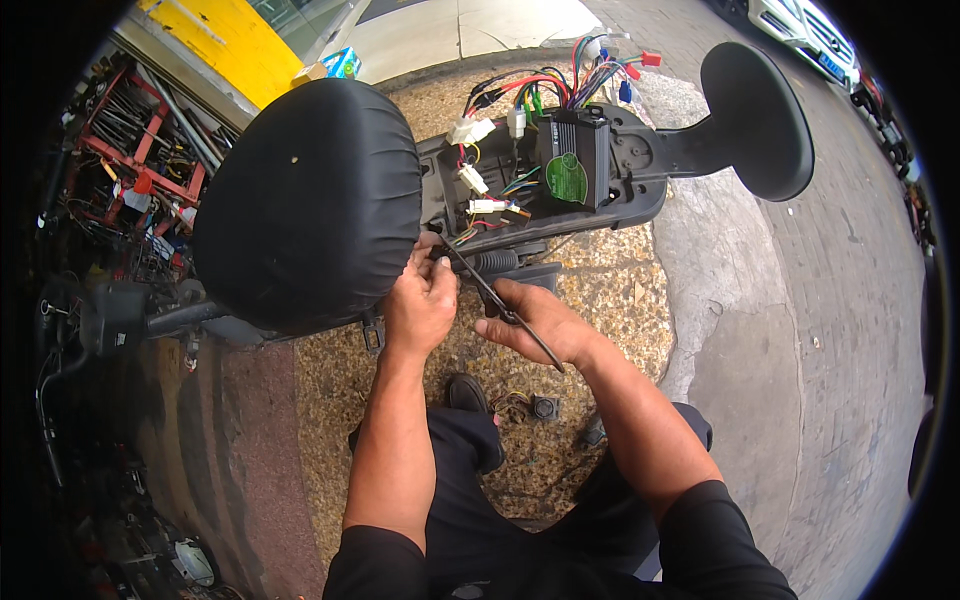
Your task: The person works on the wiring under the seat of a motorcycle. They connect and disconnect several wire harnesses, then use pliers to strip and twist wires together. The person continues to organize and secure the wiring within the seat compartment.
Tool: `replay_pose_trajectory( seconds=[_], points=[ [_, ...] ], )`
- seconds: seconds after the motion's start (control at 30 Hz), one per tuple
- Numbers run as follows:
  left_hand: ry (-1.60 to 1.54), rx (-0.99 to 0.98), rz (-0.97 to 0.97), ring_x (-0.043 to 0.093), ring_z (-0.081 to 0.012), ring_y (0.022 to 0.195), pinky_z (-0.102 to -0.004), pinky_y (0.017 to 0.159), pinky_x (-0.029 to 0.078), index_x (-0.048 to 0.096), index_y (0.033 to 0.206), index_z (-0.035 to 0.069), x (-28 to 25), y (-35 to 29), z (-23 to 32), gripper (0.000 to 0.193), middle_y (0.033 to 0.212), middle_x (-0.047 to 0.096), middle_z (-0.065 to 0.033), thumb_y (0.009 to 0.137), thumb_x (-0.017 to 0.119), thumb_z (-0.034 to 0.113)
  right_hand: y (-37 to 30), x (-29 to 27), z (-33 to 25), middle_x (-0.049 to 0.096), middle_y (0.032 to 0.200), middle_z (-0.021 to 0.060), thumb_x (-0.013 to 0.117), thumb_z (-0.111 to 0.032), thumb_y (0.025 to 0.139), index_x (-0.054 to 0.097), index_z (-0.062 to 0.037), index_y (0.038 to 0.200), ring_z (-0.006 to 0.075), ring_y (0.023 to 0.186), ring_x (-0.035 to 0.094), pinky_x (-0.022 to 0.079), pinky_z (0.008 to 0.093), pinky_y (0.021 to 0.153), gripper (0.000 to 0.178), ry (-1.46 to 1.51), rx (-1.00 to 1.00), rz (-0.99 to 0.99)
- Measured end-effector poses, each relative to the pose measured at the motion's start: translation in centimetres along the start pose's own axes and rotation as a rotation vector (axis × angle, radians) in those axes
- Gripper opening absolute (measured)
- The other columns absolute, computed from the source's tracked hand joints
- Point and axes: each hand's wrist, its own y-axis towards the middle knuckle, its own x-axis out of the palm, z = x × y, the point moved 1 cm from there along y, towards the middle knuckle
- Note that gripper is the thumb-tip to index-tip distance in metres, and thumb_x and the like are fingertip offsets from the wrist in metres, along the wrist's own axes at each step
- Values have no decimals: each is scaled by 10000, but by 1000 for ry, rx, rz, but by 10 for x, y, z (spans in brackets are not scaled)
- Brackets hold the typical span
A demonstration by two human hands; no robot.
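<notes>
My left hand (425,300) is closed, its fingertips pinched around the upper end of a thin black cable (535,338), just below the edge of the scooter's open frame tray (500,236). From there the cable slants down across my right hand (540,322), whose thumb and fingers are curled around it. A black padded seat (310,200) rises directly left of my left hand. Inside the tray lie white connectors (472,180) with coloured wires and a black controller box (580,160) with a green label. Below the tray sits a black coil spring (490,262).
A second black seat pad or backrest (760,120) juts out to the right. Loose wires with coloured plugs (600,75) stick up behind the controller. On the ground between my feet lies a small black square part (545,408). Red racks of parts (140,140) crowd the left.
</notes>
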Motion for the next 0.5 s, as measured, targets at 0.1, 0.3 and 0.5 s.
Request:
replay_pose_trajectory(
  seconds=[0.1, 0.3, 0.5],
  points=[
    [10, -4, -16, 566, -87, 811, -234, 701, 481, 501, 1192, -81, 0, -1, 2, 247, 1061, 626, -115, 946, 507, -60, 0, 1, -1, 653, 863, 238, 707, -370, 904, 618, 23, 987, 411, 834, 624, 488, 453, 761, 411, -25, 6, 16],
    [22, 10, -55, 574, -98, 840, -258, 748, 488, 524, 1167, -55, 1, -2, 7, 216, 1050, 616, -107, 953, 503, -47, -2, 7, 3, 648, 847, 243, 665, -336, 945, 626, 20, 978, 407, 818, 622, 487, 446, 755, 360, 38, 11, 89],
    [-21, -32, -27, 527, -53, 668, -232, 594, 435, 550, 1138, -23, 3, -2, 6, 178, 860, 602, -36, 965, 512, -17, 0, 9, 14, 630, 821, 241, 661, -320, 955, 615, 23, 940, 399, 752, 574, 477, 440, 720, 347, 6, 37, 108]
  ],
)
